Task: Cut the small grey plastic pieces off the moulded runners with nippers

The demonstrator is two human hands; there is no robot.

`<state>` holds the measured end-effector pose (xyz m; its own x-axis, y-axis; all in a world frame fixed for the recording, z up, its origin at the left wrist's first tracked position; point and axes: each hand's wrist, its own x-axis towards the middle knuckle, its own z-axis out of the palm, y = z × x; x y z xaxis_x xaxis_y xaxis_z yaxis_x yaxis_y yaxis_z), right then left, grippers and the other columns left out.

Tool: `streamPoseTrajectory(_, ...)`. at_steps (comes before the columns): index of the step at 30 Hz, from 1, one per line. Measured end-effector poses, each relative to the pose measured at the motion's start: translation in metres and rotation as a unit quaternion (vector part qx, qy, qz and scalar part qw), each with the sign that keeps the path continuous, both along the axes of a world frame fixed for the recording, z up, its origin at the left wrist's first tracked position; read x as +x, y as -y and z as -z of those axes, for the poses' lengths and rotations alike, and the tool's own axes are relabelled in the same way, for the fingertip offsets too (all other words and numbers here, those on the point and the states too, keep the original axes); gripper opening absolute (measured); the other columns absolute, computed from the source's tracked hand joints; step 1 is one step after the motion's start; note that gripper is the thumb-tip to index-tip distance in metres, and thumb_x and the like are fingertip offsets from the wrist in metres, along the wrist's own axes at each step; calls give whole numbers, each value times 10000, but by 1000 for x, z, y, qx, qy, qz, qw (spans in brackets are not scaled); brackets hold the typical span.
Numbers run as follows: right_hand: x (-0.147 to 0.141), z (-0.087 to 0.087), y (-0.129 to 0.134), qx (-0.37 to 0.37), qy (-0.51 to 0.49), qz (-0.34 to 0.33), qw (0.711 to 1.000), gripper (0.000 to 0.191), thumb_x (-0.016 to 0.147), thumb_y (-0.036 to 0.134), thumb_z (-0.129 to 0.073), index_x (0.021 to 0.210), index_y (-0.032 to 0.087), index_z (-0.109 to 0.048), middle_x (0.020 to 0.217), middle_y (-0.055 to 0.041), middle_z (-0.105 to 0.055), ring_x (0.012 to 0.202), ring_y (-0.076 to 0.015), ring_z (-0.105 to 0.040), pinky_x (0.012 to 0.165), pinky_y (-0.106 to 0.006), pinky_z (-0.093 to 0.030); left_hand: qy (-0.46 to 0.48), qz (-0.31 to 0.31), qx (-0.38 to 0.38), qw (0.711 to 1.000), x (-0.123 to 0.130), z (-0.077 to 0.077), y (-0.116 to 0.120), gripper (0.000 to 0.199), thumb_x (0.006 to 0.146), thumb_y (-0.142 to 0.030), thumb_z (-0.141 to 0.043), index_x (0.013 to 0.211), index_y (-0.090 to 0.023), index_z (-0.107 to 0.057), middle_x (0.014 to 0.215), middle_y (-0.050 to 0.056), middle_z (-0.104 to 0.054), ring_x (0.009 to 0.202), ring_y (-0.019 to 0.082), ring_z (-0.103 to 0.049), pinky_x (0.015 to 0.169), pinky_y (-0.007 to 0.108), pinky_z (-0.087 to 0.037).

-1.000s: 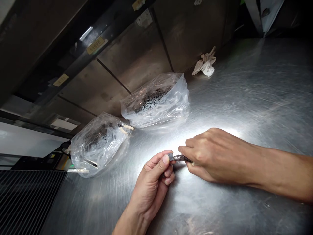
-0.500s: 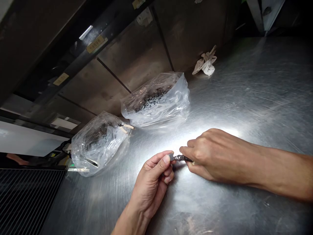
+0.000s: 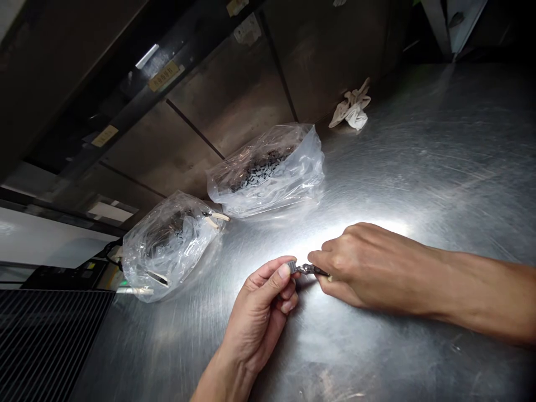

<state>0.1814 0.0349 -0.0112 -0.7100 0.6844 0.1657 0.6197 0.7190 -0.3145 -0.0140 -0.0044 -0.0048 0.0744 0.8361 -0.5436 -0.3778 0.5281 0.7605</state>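
A small grey ribbed block (image 3: 292, 267) is pinched between thumb and forefinger of my left hand (image 3: 264, 312), just above the metal table. My right hand (image 3: 360, 268) is closed around a pair of pliers (image 3: 307, 269). The metal jaws point left and meet the right side of the block. Whether they bite into it I cannot tell. Most of the pliers' handles are hidden inside my right hand, with a pale bit showing below the fingers.
Beyond my hands stands a clear plastic bag (image 3: 285, 195) of many small grey pieces (image 3: 263, 173). Left of it, a second bag (image 3: 184, 268) also holds grey pieces, with cream-handled pliers (image 3: 218, 218) at its edge. A crumpled white cloth (image 3: 354, 109) lies farther back.
Both hands stay nearly in place, with the pliers' jaws turned slightly against the block. Another person's hand at the far left edge has gone out of view.
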Motion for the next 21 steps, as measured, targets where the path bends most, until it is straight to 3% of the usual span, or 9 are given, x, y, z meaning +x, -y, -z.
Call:
streamPoseTrajectory(4,3,-5,-5,-27,-3,23,999,168,881,225,-543,767,170,-654,660,-26,-669,530,-142,-522,545,-314,-190,16,21,13,1000,1,-2,1,143,808,-204,-756,914,-108,-753,786,40,-606,596,50,-426,500,162,-349)
streamPoseTrajectory(11,5,-2,-11,23,1,79,997,185,876,283,-521,773,192,-644,692,-41,-687,569,-172,-559,565,-324,-179,35,29,5,999,-1,-1,0,119,894,-170,-642,969,-100,-703,835,44,-587,588,44,-402,500,160,-338)
streamPoseTrajectory(21,3,-1,-10,23,6,85,996,174,860,269,-525,771,192,-654,703,-43,-693,579,-181,-577,570,-330,-182,76,3,-32,997,-1,-5,0,181,885,-132,-640,1066,-141,-659,806,22,-568,558,40,-416,480,151,-335)
